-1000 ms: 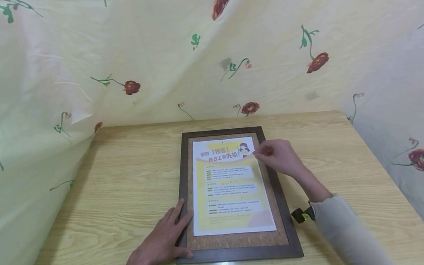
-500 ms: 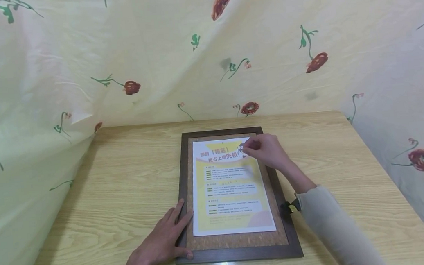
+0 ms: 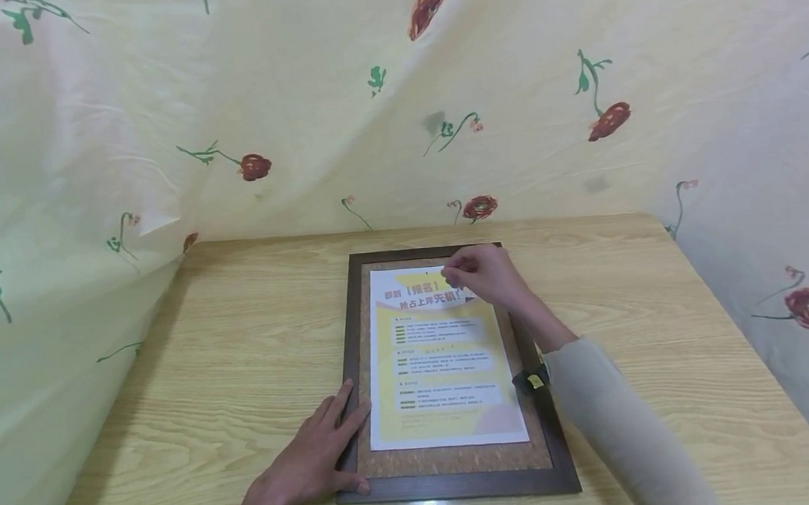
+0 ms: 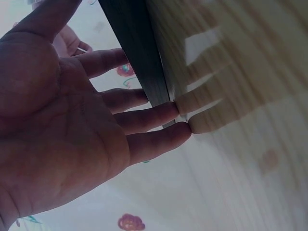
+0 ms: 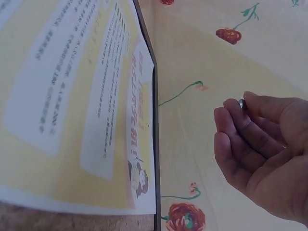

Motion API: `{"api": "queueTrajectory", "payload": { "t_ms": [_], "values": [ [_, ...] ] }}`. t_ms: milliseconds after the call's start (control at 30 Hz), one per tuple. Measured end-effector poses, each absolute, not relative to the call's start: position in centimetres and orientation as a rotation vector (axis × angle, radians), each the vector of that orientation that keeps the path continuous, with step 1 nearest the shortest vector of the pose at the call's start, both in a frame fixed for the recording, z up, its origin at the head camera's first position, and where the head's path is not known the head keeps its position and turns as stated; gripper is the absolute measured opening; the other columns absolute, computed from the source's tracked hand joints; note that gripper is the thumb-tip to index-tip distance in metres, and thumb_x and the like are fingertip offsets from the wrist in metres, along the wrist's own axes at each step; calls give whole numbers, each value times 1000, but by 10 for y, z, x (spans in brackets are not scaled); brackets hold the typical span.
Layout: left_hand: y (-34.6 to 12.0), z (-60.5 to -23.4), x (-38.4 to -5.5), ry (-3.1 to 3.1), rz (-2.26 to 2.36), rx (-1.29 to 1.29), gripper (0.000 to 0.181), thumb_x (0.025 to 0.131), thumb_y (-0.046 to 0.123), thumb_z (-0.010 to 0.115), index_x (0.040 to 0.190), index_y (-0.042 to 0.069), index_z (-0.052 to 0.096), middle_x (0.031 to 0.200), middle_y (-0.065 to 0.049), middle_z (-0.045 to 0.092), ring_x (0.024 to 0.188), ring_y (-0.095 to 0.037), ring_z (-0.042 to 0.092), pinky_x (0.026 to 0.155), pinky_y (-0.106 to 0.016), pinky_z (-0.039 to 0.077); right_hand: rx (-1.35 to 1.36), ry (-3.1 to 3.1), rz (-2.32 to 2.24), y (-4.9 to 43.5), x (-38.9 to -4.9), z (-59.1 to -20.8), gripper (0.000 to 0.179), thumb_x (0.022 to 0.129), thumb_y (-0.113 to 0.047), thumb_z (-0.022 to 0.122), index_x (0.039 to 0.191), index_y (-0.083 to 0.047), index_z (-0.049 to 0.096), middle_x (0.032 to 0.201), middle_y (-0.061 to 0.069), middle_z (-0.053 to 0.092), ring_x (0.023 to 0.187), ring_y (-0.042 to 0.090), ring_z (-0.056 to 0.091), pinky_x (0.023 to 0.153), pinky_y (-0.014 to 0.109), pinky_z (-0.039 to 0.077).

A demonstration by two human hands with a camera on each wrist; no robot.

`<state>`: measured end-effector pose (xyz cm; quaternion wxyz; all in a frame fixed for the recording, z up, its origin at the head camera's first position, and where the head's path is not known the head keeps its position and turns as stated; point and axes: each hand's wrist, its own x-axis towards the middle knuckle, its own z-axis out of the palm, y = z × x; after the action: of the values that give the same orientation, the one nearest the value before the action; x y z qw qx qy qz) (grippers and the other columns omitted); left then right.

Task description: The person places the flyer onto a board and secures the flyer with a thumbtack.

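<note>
A cork board (image 3: 454, 459) in a dark frame lies on the table with a printed yellow-and-white poster (image 3: 450, 406) on it. My left hand (image 3: 305, 464) rests at the board's lower left corner, fingers fairly straight along the frame (image 4: 137, 45) and thumb on its front strip. Over the poster's upper right part is my right hand (image 3: 485, 276), above the paper. Between its thumb and a finger it pinches a small shiny silvery thumbtack (image 5: 241, 103). A tiny dark dot (image 3: 426, 273) marks the poster's top middle. The hand hides the printed cartoon figure in the head view.
The light wood table (image 3: 241, 326) stretches to both sides of the board. A cream cloth (image 3: 310, 118) with red flowers hangs behind and at the sides. A dark strap with a yellow bit (image 3: 533, 381) is on the right wrist.
My right hand has moved left and farther from me, from the poster's right edge toward its top middle, still pinching. The left hand and the board have stayed put.
</note>
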<state>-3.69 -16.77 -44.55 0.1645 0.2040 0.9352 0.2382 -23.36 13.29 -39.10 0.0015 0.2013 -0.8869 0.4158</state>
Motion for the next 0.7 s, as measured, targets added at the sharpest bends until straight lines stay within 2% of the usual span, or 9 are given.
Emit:
{"api": "queueTrajectory", "payload": {
  "t_ms": [400,700],
  "values": [
    [-168,-445,-37,2669,667,592,108,63,49,88,152,11,40,162,-21,15,141,-49,25,107,-62,31,628,-2848,1268,118,-260,-394,14,96,-4,63,104,2,73,88,8,72,84,26,69,74,38,55],
    [-168,-445,-37,2647,685,567,108,64,48,87,153,13,38,163,-19,12,142,-48,22,108,-63,30,449,-2902,1308,109,-274,-401,15,98,-5,61,108,1,71,97,12,70,85,24,66,75,37,54]
  ]
}}
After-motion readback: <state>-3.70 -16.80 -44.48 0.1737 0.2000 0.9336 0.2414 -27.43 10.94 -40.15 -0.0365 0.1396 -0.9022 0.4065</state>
